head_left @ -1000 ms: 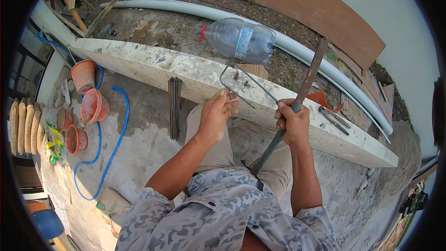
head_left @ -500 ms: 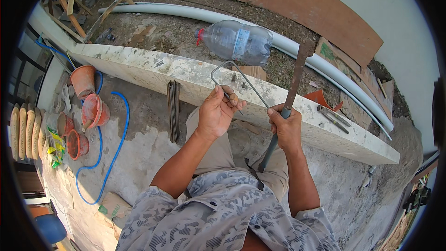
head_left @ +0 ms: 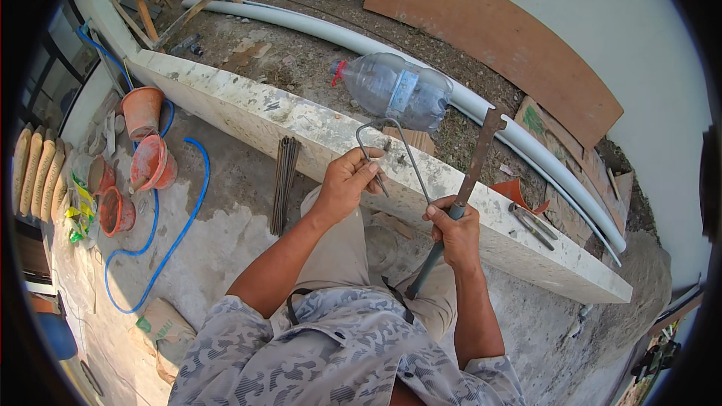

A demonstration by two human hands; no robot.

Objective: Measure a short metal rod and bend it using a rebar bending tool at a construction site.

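Observation:
A thin steel rod (head_left: pixel 412 156), bent into an open hooked shape, spans the space between my hands. My left hand (head_left: pixel 347 186) is closed, pinching the rod's short end between thumb and fingers. In my closed right hand (head_left: pixel 457 233) is a bending bar (head_left: pixel 477 162), a flat rusty steel head on a grey pipe handle, tilted upward. The rod's long end meets that hand at the thumb. Just beyond my hands, short metal pegs (head_left: pixel 401 159) stand on top of the low pale wall (head_left: pixel 301 129). Several straight rods lean in a bundle (head_left: pixel 284 188) against it.
Pliers (head_left: pixel 532 227) and an orange curved piece (head_left: pixel 519 194) lie on the wall's right part. Behind it are a large plastic bottle (head_left: pixel 395 90), long white pipes (head_left: pixel 301 26) and a brown board (head_left: pixel 489 30). Orange buckets (head_left: pixel 154 162) and a blue hose (head_left: pixel 197 214) are at left.
My left hand has turned over, its back now showing, with the rod's bent end tilting along. My right hand keeps the bar and has come slightly lower. The whole view has shifted a little.

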